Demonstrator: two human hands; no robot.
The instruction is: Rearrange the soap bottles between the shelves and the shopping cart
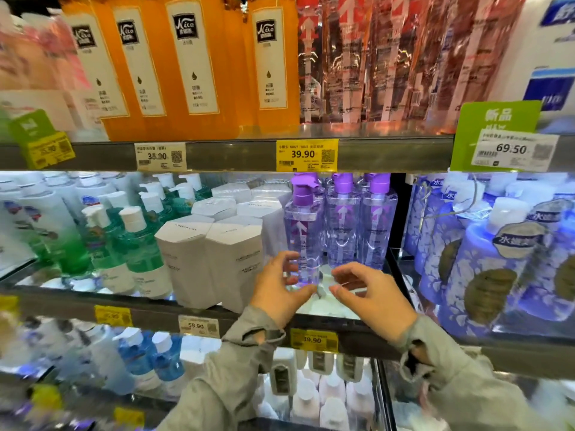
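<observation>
Three clear purple pump bottles (pixel 342 225) show at the front of the middle shelf (pixel 357 334), lit from below. The front bottle (pixel 303 231) stands ahead of the other two, just beside the white boxes (pixel 211 253) on its left. Left hand (pixel 280 287): fingers curled round the foot of the front bottle on its left side, thumb at the front edge. Right hand (pixel 373 293): just beside the foot, not touching, fingers loosely bent, thumb and forefinger apart, holding nothing. Handling, as judged: full of liquid, so fairly heavy for its width; stiff plastic walls, smooth and probably slippery; tall and narrow, so it tips easily. Pump head (pixel 301 194): the weak part, not a handle. Best hold: round the mid body, with the second hand under the base. Shopping cart: not in view.
</observation>
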